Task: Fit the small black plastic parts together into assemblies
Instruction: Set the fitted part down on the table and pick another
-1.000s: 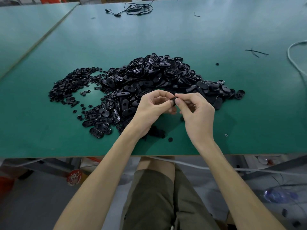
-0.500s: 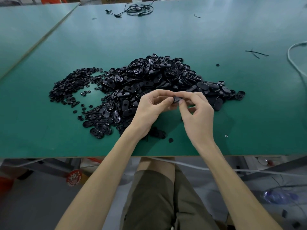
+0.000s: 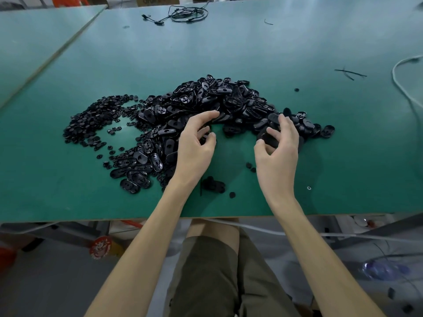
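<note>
Having parted from their shared pinch, the right grip [image 3: 277,147] hovers spread above an oval part [image 3: 268,140] beneath it, the left grip [image 3: 196,145] is curled — contents indeterminate — against the parts pile [image 3: 217,99] just beyond it: one assembly likely finished, next pickup starting.

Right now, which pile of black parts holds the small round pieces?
The low, spread-out pile on the left. The taller pile in the middle is made of bigger oval pieces instead.
</note>
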{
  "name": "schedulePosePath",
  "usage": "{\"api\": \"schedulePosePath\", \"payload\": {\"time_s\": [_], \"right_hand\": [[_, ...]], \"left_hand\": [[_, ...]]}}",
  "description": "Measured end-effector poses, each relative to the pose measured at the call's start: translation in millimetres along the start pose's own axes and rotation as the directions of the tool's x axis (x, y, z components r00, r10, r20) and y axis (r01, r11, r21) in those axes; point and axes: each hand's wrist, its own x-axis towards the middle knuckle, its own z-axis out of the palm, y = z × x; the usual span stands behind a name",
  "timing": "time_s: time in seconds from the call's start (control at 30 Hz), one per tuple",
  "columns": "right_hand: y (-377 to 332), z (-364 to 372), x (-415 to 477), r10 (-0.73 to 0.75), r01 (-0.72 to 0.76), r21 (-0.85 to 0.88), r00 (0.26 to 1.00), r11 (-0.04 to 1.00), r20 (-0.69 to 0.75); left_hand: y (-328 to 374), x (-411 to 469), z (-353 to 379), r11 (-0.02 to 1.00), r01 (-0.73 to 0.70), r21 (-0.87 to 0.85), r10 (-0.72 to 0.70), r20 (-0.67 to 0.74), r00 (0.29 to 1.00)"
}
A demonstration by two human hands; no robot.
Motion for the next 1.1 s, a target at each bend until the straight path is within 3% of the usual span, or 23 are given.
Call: {"api": "schedulePosePath", "payload": {"time_s": [0.1,0.23,0.37,0.47,0.6,0.8,0.97,1.1], "right_hand": [[0.1,0.3,-1.5,-0.065,0.065,-0.032,0.998,0.997,-0.004],[0.1,2.2,-4.2,-0.142,0.155,-0.110,0.983,0.982,0.121],[-1.5,4.3,-7.5,-0.257,0.281,-0.084,0.940,0.956,0.222],[1.0,6.6,-9.1,-0.253,0.321,-0.157,0.905,0.934,0.343],[1.1,5.6,-10.2,-0.252,0.357,-0.167,0.858,0.919,0.448],[0.8,7.1,-9.9,-0.257,0.411,-0.121,0.746,0.903,0.614],[3.6,8.6,-8.2,-0.222,0.447,-0.154,0.679,0.881,0.700],[3.5,8.8,-9.4,-0.226,0.448,-0.162,0.692,0.879,0.685]], "left_hand": [[-1.3,-0.2,-0.4,0.976,-0.025,0.215,0.021,0.019,1.000],[-3.7,-0.6,3.3,0.868,0.019,0.496,-0.039,0.029,0.999],[-5.9,0.2,5.1,0.828,0.015,0.560,-0.041,0.034,0.999],[-7.3,0.4,5.0,0.836,0.037,0.547,-0.055,0.017,0.998],[-4.7,-0.7,1.8,0.913,0.036,0.407,-0.021,-0.042,0.999],[0.5,-1.3,-5.7,1.000,0.007,0.019,-0.004,-0.153,0.988],[-2.6,2.5,-5.3,0.925,0.132,-0.357,-0.187,-0.126,0.974],[-3.4,4.2,-5.1,0.850,0.184,-0.494,-0.244,-0.059,0.968]]}}
